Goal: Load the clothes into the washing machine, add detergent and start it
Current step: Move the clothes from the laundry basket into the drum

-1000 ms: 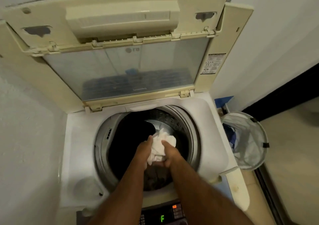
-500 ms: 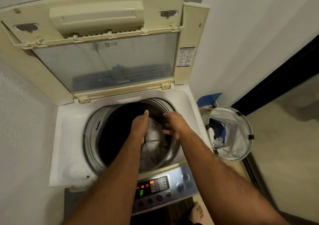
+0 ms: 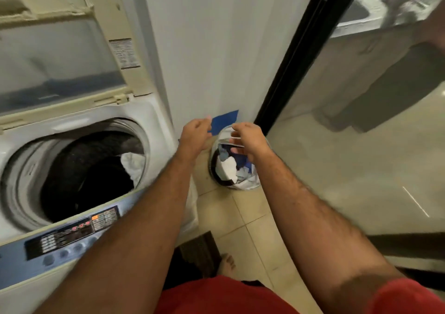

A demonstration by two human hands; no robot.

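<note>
Both my hands hover empty, fingers loosely curled, left grip [image 3: 194,134] and right grip [image 3: 249,140] above the laundry basket [image 3: 237,169] on the tiled floor [image 3: 243,219], right of the open washing machine [image 3: 72,164].

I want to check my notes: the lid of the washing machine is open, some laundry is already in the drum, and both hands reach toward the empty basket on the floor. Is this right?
Not quite. In the head view the laundry basket is not empty: white and blue clothes lie in it. The rest holds: lid open, laundry in the drum, left hand and right hand reaching toward the basket.
</note>
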